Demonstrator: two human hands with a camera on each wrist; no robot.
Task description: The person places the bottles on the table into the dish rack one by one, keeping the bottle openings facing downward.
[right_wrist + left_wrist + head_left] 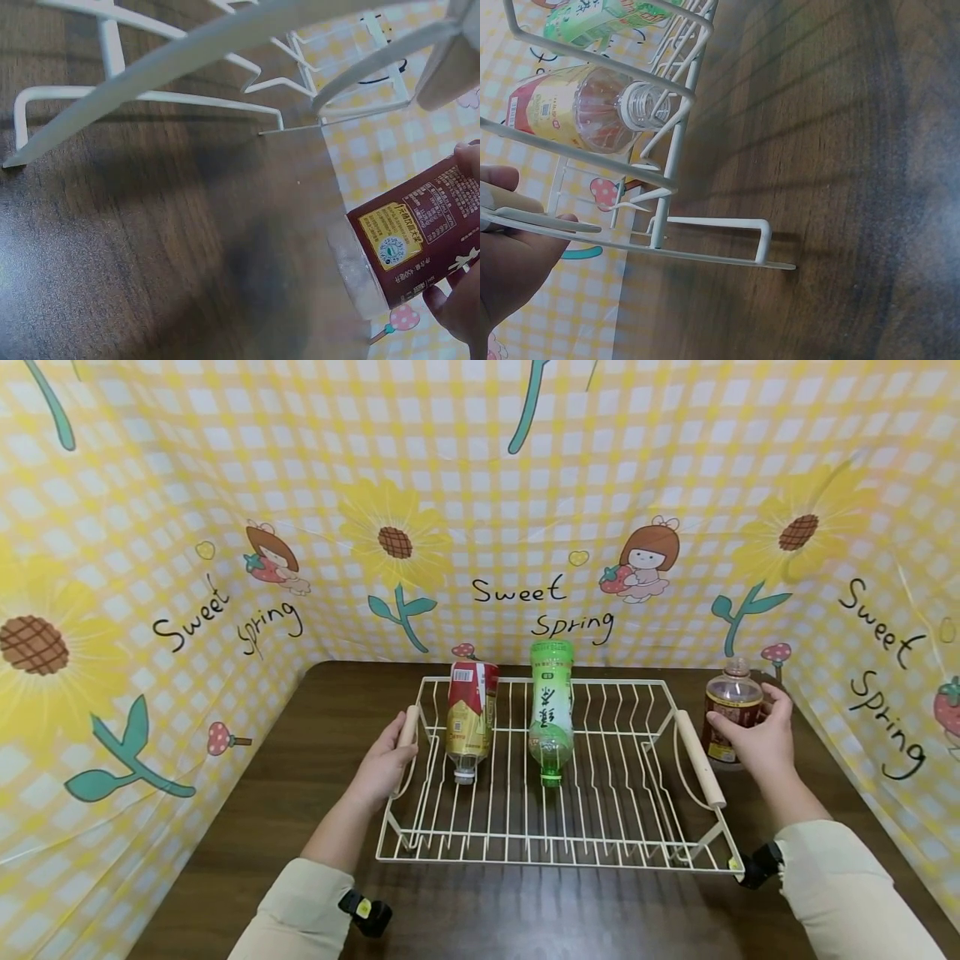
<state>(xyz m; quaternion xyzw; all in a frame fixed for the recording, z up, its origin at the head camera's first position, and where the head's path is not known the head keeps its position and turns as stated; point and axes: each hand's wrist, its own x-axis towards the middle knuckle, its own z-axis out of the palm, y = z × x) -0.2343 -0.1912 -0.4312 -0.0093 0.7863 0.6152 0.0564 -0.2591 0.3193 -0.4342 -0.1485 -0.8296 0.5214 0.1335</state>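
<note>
My left hand (pixel 384 764) grips the left wooden handle (pixel 408 727) of a cream wire dish rack (pixel 555 864). My right hand (pixel 767 742) holds a clear plastic bottle (pixel 733 692) with a dark red and yellow label, upright, just outside the rack's right side. Whether its base touches the table cannot be told. On the rack, a red and gold labelled bottle (pixel 471 714) lies neck toward me, at the left. Near the middle, a green and white labelled bottle (pixel 551 697) points its neck the same way. The left wrist view shows the red and gold bottle (pixel 559 109) between wires.
The rack's right wooden handle (pixel 701 760) stands between the rack and the held bottle. Underneath is a dark brown wooden table (pixel 480 914). A yellow checked cloth (pixel 480 510) with sunflowers hangs behind and along both sides.
</note>
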